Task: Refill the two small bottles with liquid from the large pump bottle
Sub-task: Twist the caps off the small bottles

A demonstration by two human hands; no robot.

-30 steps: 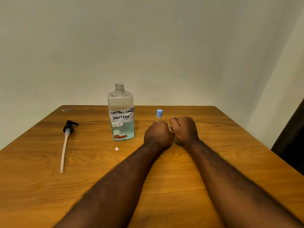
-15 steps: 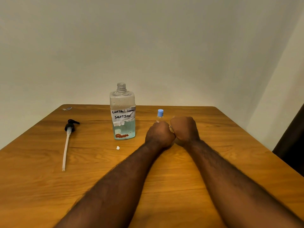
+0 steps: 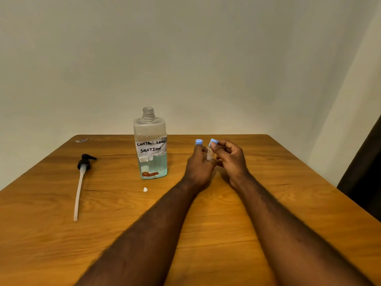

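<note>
Here, the right hand (image 3: 231, 159) pinches a squarish blue cap (image 3: 213, 142).

Wooden table (image 3: 268, 203) against plain pale wall (image 3: 185, 58), dark curtain (image 3: 367, 172) right.

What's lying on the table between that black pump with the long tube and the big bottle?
Nothing: in the head view, the wood between the pump and the large bottle is bare. The small white scrap lies nearer the camera.

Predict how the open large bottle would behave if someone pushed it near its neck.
The large bottle stands tall on a narrow base, so it would probably tip rather than slide. Liquid fills only its lower part, which may steady it somewhat. With the pump removed, tipping would likely spill.
</note>
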